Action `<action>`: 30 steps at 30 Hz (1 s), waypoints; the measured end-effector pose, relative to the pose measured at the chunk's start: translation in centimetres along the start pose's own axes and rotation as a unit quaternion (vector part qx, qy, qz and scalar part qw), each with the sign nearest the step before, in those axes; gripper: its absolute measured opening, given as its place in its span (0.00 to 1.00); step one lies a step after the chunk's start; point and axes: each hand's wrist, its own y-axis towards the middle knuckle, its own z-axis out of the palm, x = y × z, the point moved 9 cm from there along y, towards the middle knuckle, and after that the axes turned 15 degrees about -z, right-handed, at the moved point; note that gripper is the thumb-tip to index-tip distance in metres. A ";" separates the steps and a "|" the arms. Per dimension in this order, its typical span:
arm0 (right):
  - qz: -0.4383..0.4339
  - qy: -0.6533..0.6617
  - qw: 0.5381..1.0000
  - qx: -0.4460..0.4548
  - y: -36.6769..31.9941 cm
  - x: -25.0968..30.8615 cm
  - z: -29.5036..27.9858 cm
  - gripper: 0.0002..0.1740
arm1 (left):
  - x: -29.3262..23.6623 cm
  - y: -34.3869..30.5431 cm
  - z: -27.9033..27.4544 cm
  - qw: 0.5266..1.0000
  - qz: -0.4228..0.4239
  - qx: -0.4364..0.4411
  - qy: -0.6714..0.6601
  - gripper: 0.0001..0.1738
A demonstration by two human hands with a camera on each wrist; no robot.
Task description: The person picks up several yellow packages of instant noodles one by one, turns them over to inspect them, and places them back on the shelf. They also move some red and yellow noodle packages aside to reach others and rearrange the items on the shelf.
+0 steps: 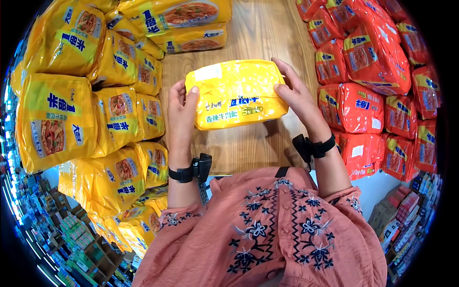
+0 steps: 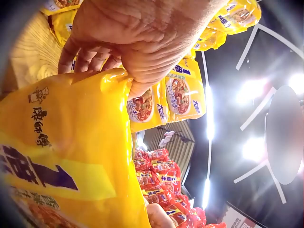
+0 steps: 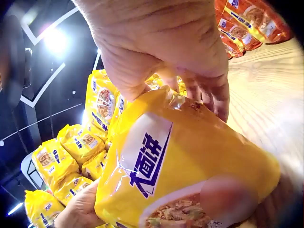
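Note:
Held between both hands above the wooden table is a yellow instant noodle multipack [image 1: 239, 103], its side panel with a white label facing up. My left hand [image 1: 183, 107] grips its left end, thumb on the upper face and fingers curled behind. At the opposite end my right hand [image 1: 301, 93] grips it the same way, thumb over the corner. The left wrist view has the left hand [image 2: 142, 40] pinching the edge of the wrapper. In the right wrist view the right hand [image 3: 166, 42] holds the other end, beside a printed noodle bowl.
Yellow noodle packs [image 1: 55, 119] are stacked high along the left, with more packs [image 1: 191, 38] at the far left of the wooden table [image 1: 267, 28]. Red noodle packs [image 1: 361, 107] are piled on the right. Store shelves [image 1: 79, 234] stand below, beyond the stacks.

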 end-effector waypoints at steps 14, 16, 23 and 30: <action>0.007 0.002 1.000 0.011 0.7 -0.1 0.4 0.34 | 0.5 0.4 -0.2 1.000 0.011 0.001 -0.009 0.23; 0.009 0.006 1.000 0.015 0.7 -0.4 0.4 0.33 | 0.4 0.3 -0.1 1.000 0.014 0.007 -0.017 0.23; 0.005 0.013 1.000 0.020 0.4 -0.3 0.4 0.33 | 0.7 0.5 -0.2 1.000 0.021 0.016 -0.016 0.23; 0.004 0.031 0.999 0.029 0.3 -0.4 0.5 0.32 | 0.5 0.2 -0.1 1.000 0.012 0.011 -0.001 0.24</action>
